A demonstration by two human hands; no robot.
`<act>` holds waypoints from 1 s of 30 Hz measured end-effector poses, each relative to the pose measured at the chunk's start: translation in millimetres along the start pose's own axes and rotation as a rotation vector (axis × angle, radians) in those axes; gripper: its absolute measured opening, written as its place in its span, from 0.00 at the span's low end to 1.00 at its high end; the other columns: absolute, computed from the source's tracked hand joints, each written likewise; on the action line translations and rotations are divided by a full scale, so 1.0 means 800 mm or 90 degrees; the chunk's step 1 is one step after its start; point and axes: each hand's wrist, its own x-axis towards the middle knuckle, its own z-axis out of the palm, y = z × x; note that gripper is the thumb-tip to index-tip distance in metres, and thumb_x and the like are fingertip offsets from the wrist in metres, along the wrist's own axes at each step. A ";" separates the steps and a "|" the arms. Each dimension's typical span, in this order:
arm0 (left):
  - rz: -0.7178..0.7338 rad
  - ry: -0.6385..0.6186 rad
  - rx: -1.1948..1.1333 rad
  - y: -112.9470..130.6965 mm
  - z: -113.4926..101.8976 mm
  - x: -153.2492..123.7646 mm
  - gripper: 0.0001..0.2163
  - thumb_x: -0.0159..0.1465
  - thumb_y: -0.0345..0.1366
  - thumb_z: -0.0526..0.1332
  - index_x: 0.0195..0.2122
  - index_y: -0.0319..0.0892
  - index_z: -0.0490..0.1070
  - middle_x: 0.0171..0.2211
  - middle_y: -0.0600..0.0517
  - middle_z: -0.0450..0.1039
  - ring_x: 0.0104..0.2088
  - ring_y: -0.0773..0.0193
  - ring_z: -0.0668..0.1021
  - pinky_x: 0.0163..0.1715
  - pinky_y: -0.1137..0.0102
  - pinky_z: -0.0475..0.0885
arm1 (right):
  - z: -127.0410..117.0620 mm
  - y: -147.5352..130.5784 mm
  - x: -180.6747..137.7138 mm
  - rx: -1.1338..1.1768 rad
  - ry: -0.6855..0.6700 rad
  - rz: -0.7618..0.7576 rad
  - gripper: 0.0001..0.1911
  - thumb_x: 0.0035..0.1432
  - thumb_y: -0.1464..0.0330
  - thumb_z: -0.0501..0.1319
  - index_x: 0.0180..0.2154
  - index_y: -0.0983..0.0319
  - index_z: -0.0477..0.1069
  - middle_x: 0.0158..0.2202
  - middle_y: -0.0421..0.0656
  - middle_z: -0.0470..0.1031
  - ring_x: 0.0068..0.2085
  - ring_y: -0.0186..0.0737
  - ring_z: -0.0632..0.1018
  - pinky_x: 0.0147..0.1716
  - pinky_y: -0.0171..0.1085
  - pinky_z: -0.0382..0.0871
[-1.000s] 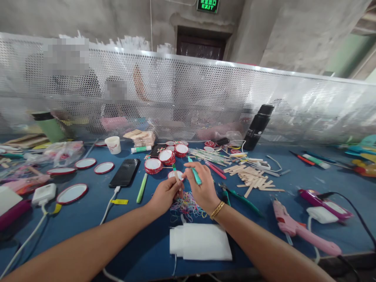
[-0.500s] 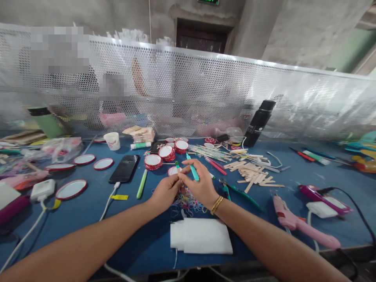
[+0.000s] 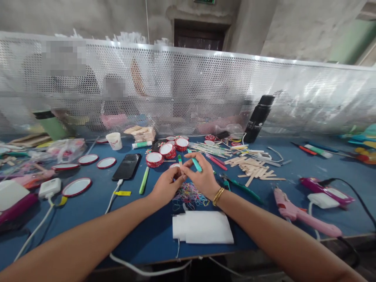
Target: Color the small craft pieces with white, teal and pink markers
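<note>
Over the middle of the blue table, my left hand is closed, pinching a small wooden craft stick with a green-coloured top end. My right hand meets it there, its fingertips at the stick's lower part. A teal marker pen is held between the fingers of my right hand, tilted, apart from the green end. Beneath both hands lies a tangle of coloured bands or threads. Closer to me is a folded white cloth or pouch. The stick's lower end is hidden by my fingers.
Red-rimmed round discs, a phone and a green marker lie left of centre. To the right are loose craft sticks, green-handled pliers and a pink glue gun. A perforated metal screen stands behind.
The camera view has shifted slightly. The stick now shows more of its green end above my fingers. Both hands stay together, the teal marker still in my right hand.
</note>
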 end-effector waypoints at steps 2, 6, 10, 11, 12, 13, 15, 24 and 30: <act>-0.012 -0.001 -0.020 0.003 0.000 0.000 0.10 0.62 0.42 0.60 0.30 0.40 0.70 0.25 0.55 0.67 0.27 0.65 0.66 0.29 0.71 0.61 | 0.001 -0.001 0.000 0.003 -0.001 0.000 0.14 0.53 0.68 0.65 0.43 0.58 0.69 0.29 0.37 0.77 0.32 0.39 0.79 0.40 0.40 0.72; -0.059 -0.001 -0.083 0.004 0.000 -0.001 0.13 0.60 0.46 0.61 0.27 0.41 0.67 0.21 0.57 0.61 0.24 0.68 0.62 0.25 0.72 0.57 | 0.003 0.000 -0.002 0.006 -0.008 -0.013 0.14 0.53 0.68 0.65 0.43 0.58 0.69 0.29 0.37 0.77 0.32 0.39 0.79 0.39 0.40 0.73; -0.087 -0.010 -0.109 0.001 0.000 0.001 0.16 0.58 0.48 0.62 0.24 0.41 0.64 0.20 0.59 0.57 0.22 0.70 0.59 0.23 0.73 0.54 | 0.005 0.001 -0.003 0.006 -0.006 0.003 0.15 0.52 0.68 0.66 0.43 0.58 0.69 0.29 0.38 0.77 0.32 0.39 0.79 0.35 0.38 0.73; -0.086 -0.009 -0.100 0.001 0.000 0.002 0.16 0.58 0.48 0.62 0.24 0.41 0.64 0.20 0.59 0.57 0.22 0.69 0.59 0.23 0.72 0.54 | 0.006 0.001 -0.004 0.010 -0.005 0.011 0.15 0.52 0.68 0.66 0.42 0.58 0.69 0.29 0.38 0.77 0.32 0.39 0.79 0.35 0.38 0.73; -0.082 -0.010 -0.091 0.001 -0.001 0.002 0.16 0.58 0.48 0.62 0.23 0.41 0.64 0.20 0.58 0.57 0.22 0.69 0.59 0.23 0.72 0.54 | 0.006 0.001 -0.004 0.016 -0.003 0.018 0.14 0.51 0.68 0.66 0.42 0.58 0.69 0.29 0.38 0.76 0.32 0.39 0.79 0.35 0.38 0.73; -0.076 -0.010 -0.083 0.001 -0.001 0.002 0.16 0.58 0.48 0.61 0.23 0.41 0.64 0.20 0.58 0.58 0.23 0.69 0.59 0.23 0.72 0.54 | 0.006 0.000 -0.004 0.023 -0.002 0.022 0.14 0.51 0.68 0.66 0.42 0.58 0.69 0.29 0.38 0.76 0.32 0.39 0.79 0.36 0.38 0.73; -0.066 -0.008 -0.076 0.002 -0.002 0.003 0.15 0.59 0.47 0.61 0.23 0.41 0.64 0.20 0.58 0.58 0.23 0.68 0.60 0.23 0.72 0.54 | 0.007 0.000 -0.004 0.034 -0.001 0.026 0.14 0.51 0.68 0.65 0.41 0.58 0.69 0.29 0.38 0.76 0.32 0.39 0.79 0.37 0.39 0.74; -0.015 -0.024 -0.042 0.002 -0.002 0.002 0.14 0.63 0.45 0.58 0.25 0.41 0.65 0.23 0.55 0.63 0.26 0.66 0.64 0.26 0.71 0.57 | 0.006 0.005 -0.006 0.037 -0.001 0.017 0.15 0.53 0.68 0.65 0.43 0.59 0.69 0.31 0.38 0.76 0.33 0.38 0.78 0.39 0.40 0.74; -0.026 -0.017 -0.046 0.000 -0.004 0.002 0.14 0.62 0.45 0.58 0.24 0.41 0.64 0.21 0.57 0.60 0.25 0.67 0.62 0.26 0.71 0.56 | 0.007 0.001 -0.006 0.011 0.007 0.003 0.13 0.53 0.69 0.65 0.42 0.59 0.69 0.30 0.38 0.76 0.33 0.38 0.78 0.40 0.40 0.73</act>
